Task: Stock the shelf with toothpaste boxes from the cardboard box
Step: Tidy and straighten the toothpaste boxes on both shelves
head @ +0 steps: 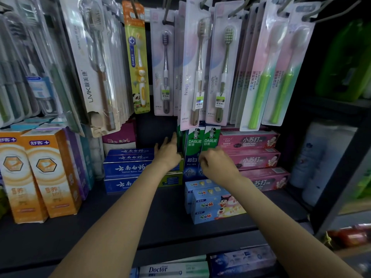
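Nearest, at the bottom edge, a lower shelf holds flat boxes, one reading Doctor (pixel 173 269). They lie on their long sides so the names face out.

Above it is the dark shelf (pixel 80 233) where the work goes on. Its front part is bare, so both arms can reach across it.

Near the front right sits a little stack of kids' boxes (pixel 216 205) with cartoon faces. At the front left corner, tall orange boxes (pixel 40 173) stand on end, side by side.

Further in are the two hands. The left hand (pixel 167 152) has straight fingers held close together. It lies flat against the left side of the green boxes (pixel 195 151), likely to keep them from tipping and to push them into a neat row. The right hand (pixel 215 164) has curled fingers at the front of the same boxes. It looks like it is holding or nudging one, but I cannot tell if it really grips.

The green boxes are the toothpaste being stocked. They stand upright at the back middle of the shelf, between the blue stack (pixel 130 169) on the left and the pink stack (pixel 255 157) on the right. Both stacks lie flat, piled up.

The cardboard box is not in view.

Farthest, toothbrushes (pixel 224 73) hang from hooks over the back edge.
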`<state>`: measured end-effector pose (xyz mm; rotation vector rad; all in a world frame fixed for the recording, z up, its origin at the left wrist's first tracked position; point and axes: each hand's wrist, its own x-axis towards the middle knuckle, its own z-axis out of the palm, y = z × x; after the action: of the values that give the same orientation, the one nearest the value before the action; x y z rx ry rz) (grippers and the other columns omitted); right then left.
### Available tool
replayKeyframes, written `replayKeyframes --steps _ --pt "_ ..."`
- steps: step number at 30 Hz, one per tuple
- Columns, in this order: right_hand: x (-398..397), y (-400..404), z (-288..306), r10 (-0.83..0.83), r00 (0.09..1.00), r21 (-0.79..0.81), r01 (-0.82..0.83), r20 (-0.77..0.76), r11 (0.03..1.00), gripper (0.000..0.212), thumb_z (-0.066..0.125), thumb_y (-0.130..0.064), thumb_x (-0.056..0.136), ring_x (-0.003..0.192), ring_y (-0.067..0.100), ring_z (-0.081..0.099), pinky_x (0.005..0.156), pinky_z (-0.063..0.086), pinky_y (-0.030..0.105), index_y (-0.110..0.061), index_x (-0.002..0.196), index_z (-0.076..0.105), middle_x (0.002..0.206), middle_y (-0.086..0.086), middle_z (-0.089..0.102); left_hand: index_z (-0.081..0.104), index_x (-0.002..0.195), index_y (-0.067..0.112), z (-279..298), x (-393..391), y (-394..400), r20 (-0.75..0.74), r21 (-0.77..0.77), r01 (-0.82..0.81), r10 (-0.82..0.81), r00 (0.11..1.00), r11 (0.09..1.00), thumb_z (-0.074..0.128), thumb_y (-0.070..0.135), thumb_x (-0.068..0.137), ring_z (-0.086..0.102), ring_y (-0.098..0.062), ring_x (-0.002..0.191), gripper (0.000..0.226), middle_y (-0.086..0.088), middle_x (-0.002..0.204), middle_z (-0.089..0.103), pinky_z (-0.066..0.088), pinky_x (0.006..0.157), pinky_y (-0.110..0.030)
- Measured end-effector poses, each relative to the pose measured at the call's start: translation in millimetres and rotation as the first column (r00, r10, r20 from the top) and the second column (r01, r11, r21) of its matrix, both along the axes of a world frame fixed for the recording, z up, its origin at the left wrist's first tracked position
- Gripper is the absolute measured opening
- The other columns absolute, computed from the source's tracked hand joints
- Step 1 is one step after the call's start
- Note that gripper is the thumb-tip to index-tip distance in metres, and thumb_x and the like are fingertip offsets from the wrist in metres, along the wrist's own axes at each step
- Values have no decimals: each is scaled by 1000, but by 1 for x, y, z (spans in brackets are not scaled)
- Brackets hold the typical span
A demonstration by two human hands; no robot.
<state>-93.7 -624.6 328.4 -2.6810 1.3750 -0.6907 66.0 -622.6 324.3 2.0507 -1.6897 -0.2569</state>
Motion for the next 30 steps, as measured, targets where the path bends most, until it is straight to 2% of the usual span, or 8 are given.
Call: replayKeyframes --steps 3,9,11,14,17,21,26,30 --pt "-5 -2 -1 4 1000 6 -4 28 1000 28 41 -1 90 104 30 52 83 49 37 -2 104 66 104 16 65 -5 148 14 1 -3 0 6 -10 -3 4 1000 1000 42 1 88 1 -21 145 78 -11 156 11 0 117 -44" --pt "-13 -5 -1 -12 1000 24 11 26 1000 30 41 3 87 100 33 56 87 49 43 -1 103 66 105 17 65 -2 148 12 -6 3 7 32 -38 -32 33 999 999 41 0 90 5 -21 145 74 -12 155 15 2 116 -42" --pt "-15 -2 -2 -7 999 20 6 40 1000 32 41 5 86 100 33 57 89 47 43 -2 103 67 106 17 65 6 148 10 -11 5 16 7 -144 -53 54 999 988 40 -3 89 16 -23 143 70 -13 153 23 5 117 -40" --pt "-22 5 -1 -13 998 5 13 60 1000 34 40 6 85 99 33 57 91 45 42 -4 105 67 106 16 65 31 142 4 -27 -1 42 -133 -413 -125 76 988 902 41 -8 87 43 -29 125 56 -15 135 48 28 108 -35" --pt "-35 10 3 -26 995 34 23 92 999 36 40 7 86 97 33 60 90 47 42 -4 107 67 104 17 67 45 131 3 -45 -13 69 -197 -528 -136 35 980 838 44 -8 88 48 -24 120 45 -11 128 54 35 102 -30" --pt "-59 16 9 -53 983 105 35 174 994 37 38 10 84 95 32 63 86 52 40 -2 103 68 104 18 68 51 126 8 -51 -31 89 -220 -476 -75 -36 975 876 45 1 92 48 -20 117 34 -6 124 54 36 96 -26" --pt "-92 24 11 -129 977 208 92 170 974 37 38 9 85 102 30 61 90 51 37 0 106 67 112 17 66 54 120 9 -48 -51 109 -196 -400 29 -117 974 916 44 14 96 48 -12 104 27 3 109 47 37 87 -24" --pt "-100 29 7 -106 980 266 59 168 962 42 38 8 86 110 32 59 93 49 40 -2 120 60 120 17 62 52 125 7 -37 -53 112 -180 -344 -22 -43 983 939 42 15 97 48 -16 106 30 -5 119 49 36 87 -24"
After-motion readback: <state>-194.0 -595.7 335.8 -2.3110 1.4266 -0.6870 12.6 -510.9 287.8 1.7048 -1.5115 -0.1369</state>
